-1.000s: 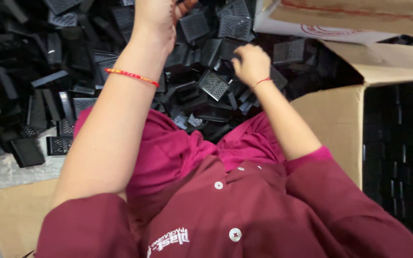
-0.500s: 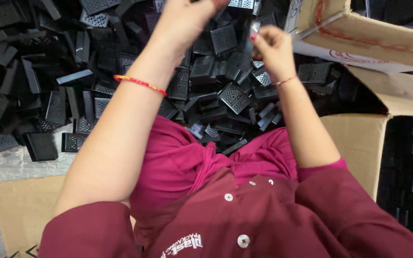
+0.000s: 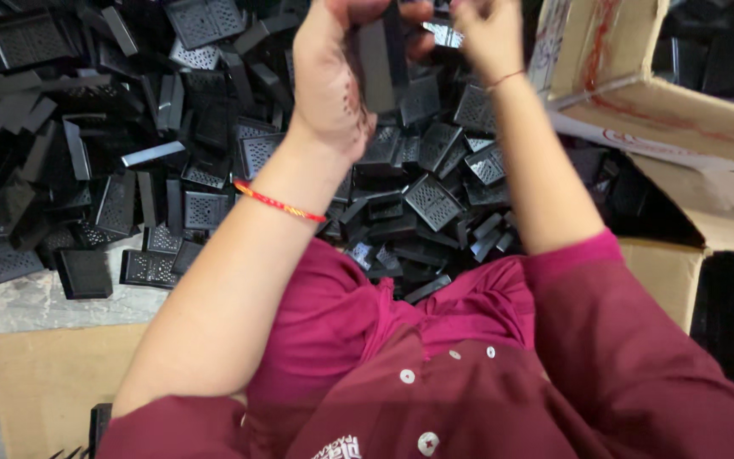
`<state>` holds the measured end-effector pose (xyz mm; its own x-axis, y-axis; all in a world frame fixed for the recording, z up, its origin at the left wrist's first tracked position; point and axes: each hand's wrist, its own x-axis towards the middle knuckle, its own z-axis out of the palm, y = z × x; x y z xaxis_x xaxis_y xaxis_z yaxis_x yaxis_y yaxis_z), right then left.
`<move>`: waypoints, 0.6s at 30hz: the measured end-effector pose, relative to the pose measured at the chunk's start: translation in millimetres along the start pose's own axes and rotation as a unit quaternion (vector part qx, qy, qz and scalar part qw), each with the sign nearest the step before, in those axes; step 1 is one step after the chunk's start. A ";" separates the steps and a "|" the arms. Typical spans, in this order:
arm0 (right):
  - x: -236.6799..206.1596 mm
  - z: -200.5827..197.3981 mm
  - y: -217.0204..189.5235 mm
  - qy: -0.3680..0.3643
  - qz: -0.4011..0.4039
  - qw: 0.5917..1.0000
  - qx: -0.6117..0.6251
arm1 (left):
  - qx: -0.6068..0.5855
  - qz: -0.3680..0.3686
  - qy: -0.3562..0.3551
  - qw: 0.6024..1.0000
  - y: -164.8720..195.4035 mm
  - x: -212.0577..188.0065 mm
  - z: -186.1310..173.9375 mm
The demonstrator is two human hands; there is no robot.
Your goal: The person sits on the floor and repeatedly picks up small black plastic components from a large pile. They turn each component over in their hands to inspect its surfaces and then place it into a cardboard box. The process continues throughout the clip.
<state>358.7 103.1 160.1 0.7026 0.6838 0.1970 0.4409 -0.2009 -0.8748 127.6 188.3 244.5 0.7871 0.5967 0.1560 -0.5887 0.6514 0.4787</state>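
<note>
Black plastic part [image 3: 381, 53] held upright near top edge, gripped by left hand [image 3: 333, 76]; right hand [image 3: 488, 34] closed beside it, contents unclear. Pile [image 3: 172, 153] spread below, box [image 3: 664, 85] at right.

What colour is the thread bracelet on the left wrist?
Red with short yellow sections; the thread bracelet shows best in the head view, just below the left hand.

Fingertips of both hands cut off by top edge; black plastic piece [image 3: 381, 64] blurred, probably a perforated cover.
</note>
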 end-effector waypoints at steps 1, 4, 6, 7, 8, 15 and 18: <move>-1.6 13.6 12.4 0.002 -0.062 0.998 -0.031 | -0.016 0.002 -0.006 1.000 -1.0 -0.2 0.3; -5.2 48.2 20.6 -0.011 -0.027 0.993 -0.117 | -0.055 -0.018 -0.014 0.998 -2.2 1.0 6.5; -6.5 57.3 18.0 -0.025 0.018 0.989 -0.145 | -0.062 -0.050 -0.020 0.997 -2.2 -0.5 13.9; -6.7 59.6 13.5 -0.027 0.029 0.988 -0.152 | -0.059 -0.072 -0.024 0.995 -2.9 -2.5 18.4; -6.0 59.4 8.3 -0.026 0.035 0.987 -0.153 | -0.061 -0.091 -0.038 0.993 -1.6 -3.3 21.3; -23.9 41.7 -6.9 0.007 0.077 0.990 0.117 | -0.128 -0.162 -0.107 0.973 -6.3 0.2 22.1; -51.9 -3.3 -25.2 0.059 0.103 0.930 0.348 | -0.125 -0.146 -0.097 0.977 -18.6 11.0 19.7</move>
<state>312.9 70.3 173.4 0.8063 0.5915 0.0043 -0.1497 0.2111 -0.9659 150.8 173.4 254.3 0.9336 0.2848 0.2175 -0.3423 0.8885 0.3058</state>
